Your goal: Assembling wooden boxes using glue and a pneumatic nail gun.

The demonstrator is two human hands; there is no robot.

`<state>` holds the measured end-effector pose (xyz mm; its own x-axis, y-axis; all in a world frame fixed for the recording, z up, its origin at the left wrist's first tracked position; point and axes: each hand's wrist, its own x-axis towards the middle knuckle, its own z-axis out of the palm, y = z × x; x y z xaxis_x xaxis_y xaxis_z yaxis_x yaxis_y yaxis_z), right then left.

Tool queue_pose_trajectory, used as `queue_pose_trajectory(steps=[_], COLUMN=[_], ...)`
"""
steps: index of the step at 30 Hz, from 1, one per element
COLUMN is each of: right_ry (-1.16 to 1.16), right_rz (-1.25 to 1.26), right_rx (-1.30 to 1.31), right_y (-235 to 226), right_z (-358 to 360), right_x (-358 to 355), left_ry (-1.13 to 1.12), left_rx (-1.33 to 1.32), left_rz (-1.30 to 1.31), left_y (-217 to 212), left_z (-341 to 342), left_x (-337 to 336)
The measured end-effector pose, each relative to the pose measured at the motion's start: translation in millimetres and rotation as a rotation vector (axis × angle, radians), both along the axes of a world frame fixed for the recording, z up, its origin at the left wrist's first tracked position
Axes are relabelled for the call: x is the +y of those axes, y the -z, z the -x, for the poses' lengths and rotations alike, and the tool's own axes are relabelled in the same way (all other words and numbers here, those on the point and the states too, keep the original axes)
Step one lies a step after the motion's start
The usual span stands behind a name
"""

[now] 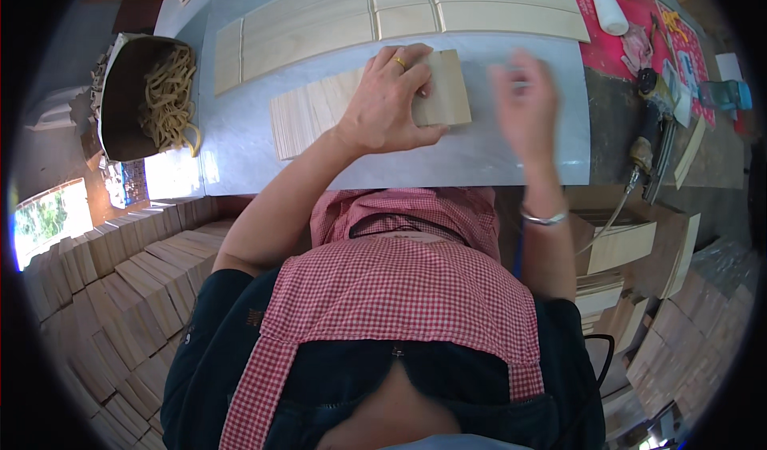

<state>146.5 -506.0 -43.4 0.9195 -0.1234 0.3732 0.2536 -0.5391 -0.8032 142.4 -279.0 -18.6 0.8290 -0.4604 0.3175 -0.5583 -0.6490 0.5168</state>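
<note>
A row of thin pale wooden slats (pixel 315 108) stands packed together on the grey-white table. My left hand (pixel 387 103), with a ring on one finger, grips the right end of this row. Its thumb lies along the near side and its fingers reach over the top and far side, beside the broad face of the end slat (pixel 452 87). To the right of the row, above the table, my right hand (pixel 526 103) is smeared by motion. Its fingers look bent, but whether something small is in them cannot be made out.
Long pale boards (pixel 311 35) lie across the table's far side. An open box (pixel 120 103) with tan bands (pixel 169 99) stands left. At right are a white bottle (pixel 610 11), a pneumatic tool (pixel 657 130) with a hose, and a bluish container (pixel 723 95). Stacked wood pieces (pixel 120 314) fill the lower left.
</note>
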Motion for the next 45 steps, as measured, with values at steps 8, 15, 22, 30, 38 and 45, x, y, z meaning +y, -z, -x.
queue_pose_trajectory(steps=[8, 15, 22, 30, 38, 45], right_ry=[0.576, 0.581, 0.578, 0.344, 0.063, -0.029], right_rz=[0.845, 0.823, 0.645, 0.069, 0.067, 0.141], right_rx=[0.223, 0.626, 0.632, 0.498, 0.683, 0.742], right_y=[20, 15, 9, -120, -156, -151], right_z=[10, -24, -40, 55, 105, 101], right_x=[-269, -272, -312, -144, -24, -7], left_ry=[-0.008, -0.057, -0.049, -0.048, -0.058, -0.074], left_rx=[-0.045, -0.065, -0.123, -0.129, -0.081, -0.11], left_rz=[-0.164, -0.119, -0.085, -0.073, -0.041, -0.036], left_y=[-8, 7, 16, 20, 16, 23], left_z=[-4, 1, 1, -1, -5, -5], left_x=[-6, -8, -9, -6, -7, -8])
